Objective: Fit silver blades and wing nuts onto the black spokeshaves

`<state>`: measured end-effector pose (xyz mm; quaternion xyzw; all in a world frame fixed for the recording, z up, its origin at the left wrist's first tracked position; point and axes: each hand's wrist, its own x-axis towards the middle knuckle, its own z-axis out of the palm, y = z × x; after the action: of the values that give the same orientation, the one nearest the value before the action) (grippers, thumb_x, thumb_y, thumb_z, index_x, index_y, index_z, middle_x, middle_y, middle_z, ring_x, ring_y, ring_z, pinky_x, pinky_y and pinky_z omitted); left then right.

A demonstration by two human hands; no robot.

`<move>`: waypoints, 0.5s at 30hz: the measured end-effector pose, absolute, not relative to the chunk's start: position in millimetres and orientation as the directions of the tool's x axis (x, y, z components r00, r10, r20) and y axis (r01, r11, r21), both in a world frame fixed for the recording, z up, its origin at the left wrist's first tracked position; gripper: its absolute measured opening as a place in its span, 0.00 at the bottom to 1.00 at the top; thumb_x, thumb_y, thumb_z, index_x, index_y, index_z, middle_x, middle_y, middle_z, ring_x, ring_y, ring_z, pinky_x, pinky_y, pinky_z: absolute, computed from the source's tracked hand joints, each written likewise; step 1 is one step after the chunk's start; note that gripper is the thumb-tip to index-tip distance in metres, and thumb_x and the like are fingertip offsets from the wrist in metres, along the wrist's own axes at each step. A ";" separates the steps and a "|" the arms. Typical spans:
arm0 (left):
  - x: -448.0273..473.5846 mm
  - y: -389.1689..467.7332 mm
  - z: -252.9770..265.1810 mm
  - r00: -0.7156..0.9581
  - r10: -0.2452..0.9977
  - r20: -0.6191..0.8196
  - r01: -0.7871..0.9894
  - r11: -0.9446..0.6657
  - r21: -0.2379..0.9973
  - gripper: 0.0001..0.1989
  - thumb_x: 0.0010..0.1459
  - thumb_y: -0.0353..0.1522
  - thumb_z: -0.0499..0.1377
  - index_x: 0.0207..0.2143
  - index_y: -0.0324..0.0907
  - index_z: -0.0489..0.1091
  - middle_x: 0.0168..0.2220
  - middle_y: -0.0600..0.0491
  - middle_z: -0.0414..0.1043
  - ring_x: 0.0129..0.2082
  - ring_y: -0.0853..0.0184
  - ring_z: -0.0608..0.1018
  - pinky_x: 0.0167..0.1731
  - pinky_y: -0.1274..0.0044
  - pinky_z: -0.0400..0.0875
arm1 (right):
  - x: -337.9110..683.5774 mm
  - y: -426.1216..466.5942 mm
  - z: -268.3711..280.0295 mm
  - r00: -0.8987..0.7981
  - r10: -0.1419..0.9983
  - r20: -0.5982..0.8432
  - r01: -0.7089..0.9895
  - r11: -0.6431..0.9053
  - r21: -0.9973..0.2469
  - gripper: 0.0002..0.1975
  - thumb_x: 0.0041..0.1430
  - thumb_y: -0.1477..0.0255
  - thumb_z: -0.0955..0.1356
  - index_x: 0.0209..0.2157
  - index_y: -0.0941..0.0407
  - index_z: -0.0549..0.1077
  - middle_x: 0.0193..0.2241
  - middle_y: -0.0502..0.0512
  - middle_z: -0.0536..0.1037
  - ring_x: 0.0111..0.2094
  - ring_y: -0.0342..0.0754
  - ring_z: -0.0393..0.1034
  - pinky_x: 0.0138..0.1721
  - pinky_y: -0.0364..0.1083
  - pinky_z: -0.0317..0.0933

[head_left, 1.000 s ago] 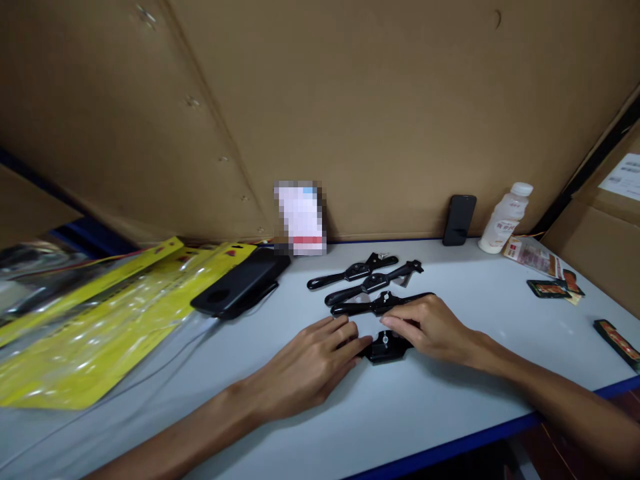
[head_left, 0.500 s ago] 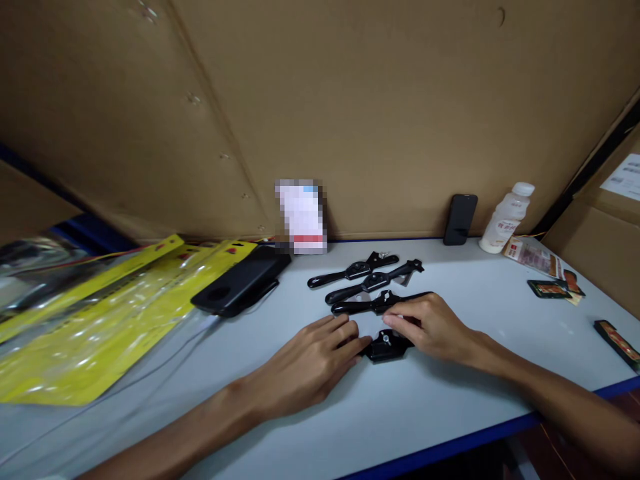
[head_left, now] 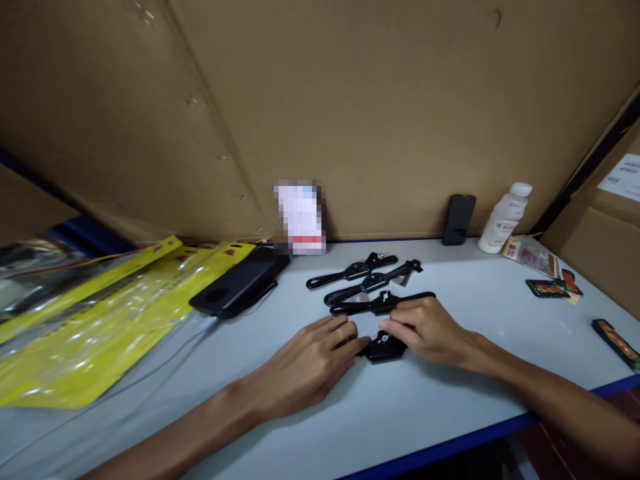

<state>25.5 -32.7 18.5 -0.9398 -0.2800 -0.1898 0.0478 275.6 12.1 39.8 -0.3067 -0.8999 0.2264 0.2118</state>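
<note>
A black spokeshave (head_left: 386, 351) with a silver screw at its middle lies closest to me on the table. My left hand (head_left: 323, 353) is closed around its left handle, which the fingers mostly hide. From the other side, my right hand (head_left: 425, 330) pinches with thumb and forefinger at the body's upper right edge, beside the screw; the right handle is covered by this hand. Just beyond my fingers is a second spokeshave (head_left: 350, 308). Behind it lie two more black spokeshaves, a middle one (head_left: 345, 292) and a far one (head_left: 327, 280), with loose-looking metal parts on or near them.
Yellow-backed clear packages (head_left: 100, 333) and a black power bank (head_left: 240, 283) with a white cable lie left. Against the cardboard wall (head_left: 380, 120) stand a blurred-out upright item (head_left: 303, 217), a black phone (head_left: 459, 220) and a bottle (head_left: 504, 220). Small dark packets (head_left: 547, 289) are at right.
My right hand's fingertips have shifted slightly left, closer to the screw of the near spokeshave. My left hand stays on the handle.
</note>
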 end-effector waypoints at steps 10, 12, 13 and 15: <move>24.1 -33.0 19.0 0.777 0.491 0.394 0.539 -0.842 -0.013 0.14 0.71 0.26 0.51 0.55 0.39 0.70 0.38 0.49 0.75 0.37 0.60 0.76 0.36 0.69 0.74 | 273.7 12.0 43.6 -0.694 0.684 0.225 0.528 0.696 -0.486 0.24 0.73 0.67 0.63 0.20 0.55 0.69 0.20 0.50 0.71 0.24 0.43 0.56 0.30 0.47 0.50; 23.8 -33.2 19.0 0.783 0.481 0.393 0.531 -0.847 -0.021 0.14 0.70 0.25 0.51 0.54 0.39 0.71 0.37 0.49 0.74 0.37 0.60 0.76 0.36 0.69 0.74 | 272.1 10.6 42.5 -0.708 0.675 0.206 0.533 0.703 -0.471 0.24 0.73 0.67 0.63 0.21 0.55 0.71 0.21 0.51 0.72 0.24 0.43 0.58 0.31 0.47 0.51; 23.8 -33.4 19.1 0.786 0.477 0.393 0.528 -0.849 -0.027 0.14 0.70 0.25 0.52 0.53 0.38 0.71 0.37 0.49 0.74 0.37 0.60 0.76 0.36 0.69 0.74 | 271.9 10.0 42.6 -0.709 0.676 0.199 0.539 0.703 -0.465 0.24 0.74 0.67 0.63 0.21 0.55 0.71 0.22 0.52 0.73 0.25 0.43 0.59 0.31 0.47 0.51; 24.3 -33.8 19.6 0.790 0.476 0.386 0.529 -0.848 -0.035 0.14 0.69 0.24 0.52 0.53 0.38 0.71 0.37 0.49 0.74 0.37 0.60 0.76 0.36 0.70 0.73 | 273.7 9.7 45.9 -0.721 0.670 0.175 0.546 0.706 -0.450 0.23 0.74 0.68 0.63 0.23 0.56 0.73 0.23 0.53 0.75 0.26 0.44 0.61 0.31 0.47 0.51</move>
<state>24.3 -33.8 19.6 -0.9434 -0.2663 -0.1845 0.0709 273.7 9.7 45.9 -0.3346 -0.9087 0.1869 0.1652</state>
